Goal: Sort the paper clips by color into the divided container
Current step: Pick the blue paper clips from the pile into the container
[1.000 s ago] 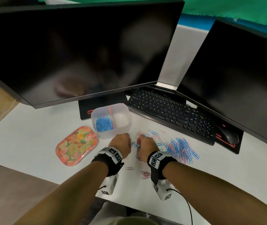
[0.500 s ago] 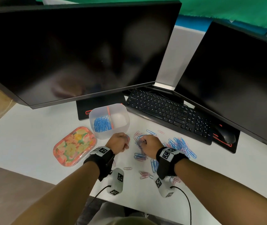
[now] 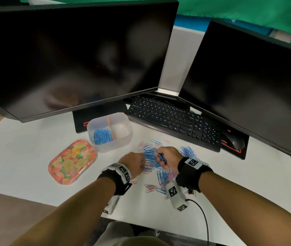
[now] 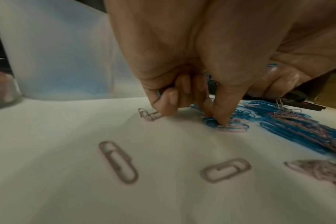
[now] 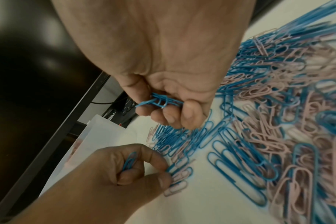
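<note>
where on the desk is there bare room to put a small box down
Bare white desk lies left of the floral lid and translucent divided container. Crowded: the blue and pink paper clips by both hands, before the black keyboard.

No readable words, brands or numbers appear anywhere. The only signs are black-and-white square coded markers on the wrist bands [image 3: 123, 172], behind the fingers of each hand, and on the white camera housing [image 3: 175, 196] under the right wrist. The keyboard [image 3: 173, 121], beyond the fingers, has key legends too small to make out.
</note>
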A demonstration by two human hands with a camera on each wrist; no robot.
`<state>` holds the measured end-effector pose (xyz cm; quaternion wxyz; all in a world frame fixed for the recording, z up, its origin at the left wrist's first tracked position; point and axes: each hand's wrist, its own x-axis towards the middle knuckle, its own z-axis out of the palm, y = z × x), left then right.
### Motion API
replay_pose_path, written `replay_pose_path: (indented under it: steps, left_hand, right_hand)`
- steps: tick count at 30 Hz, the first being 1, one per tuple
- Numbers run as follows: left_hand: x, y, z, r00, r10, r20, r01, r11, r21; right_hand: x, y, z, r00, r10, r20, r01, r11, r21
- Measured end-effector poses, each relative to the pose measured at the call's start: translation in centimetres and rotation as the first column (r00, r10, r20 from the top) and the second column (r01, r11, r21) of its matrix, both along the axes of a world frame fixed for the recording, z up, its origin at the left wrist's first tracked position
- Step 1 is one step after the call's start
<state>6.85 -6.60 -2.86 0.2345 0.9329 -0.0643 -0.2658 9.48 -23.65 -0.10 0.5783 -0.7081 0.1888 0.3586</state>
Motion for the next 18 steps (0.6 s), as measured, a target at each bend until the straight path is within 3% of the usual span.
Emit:
replay_pose_path:
  steps: [4,10,14,18]
  left_hand:
    - [0.1,-0.3,0.6,0.999,-0.028,-0.015,0.029,0.999,0.032]
    - [-0.2,0.5,1.0,0.999,-0.002,-0.045,0.000,0.999,-0.052]
    - [-0.6,1.7,2.5,0.995,0.095,-0.043,-0.102,0.976,-0.193]
    - [-0.9,4.3,4.9,0.960,0.271,-0.076,-0.280,0.896,-0.345]
  right_hand:
    - [-0.3,-0.5,0.4,1.000,0.014,0.014,-0.014,1.000,-0.004]
    - [-0.2,-0.4,0.8,0.999,-0.047,0.002,0.047,0.998,0.042]
    - [0.3,0.5,1.5,0.997,-0.046,-0.056,0.053,0.990,0.131]
    - [1.2,2.8,2.5,0.999,-0.002,-0.046,0.009,0.988,0.154]
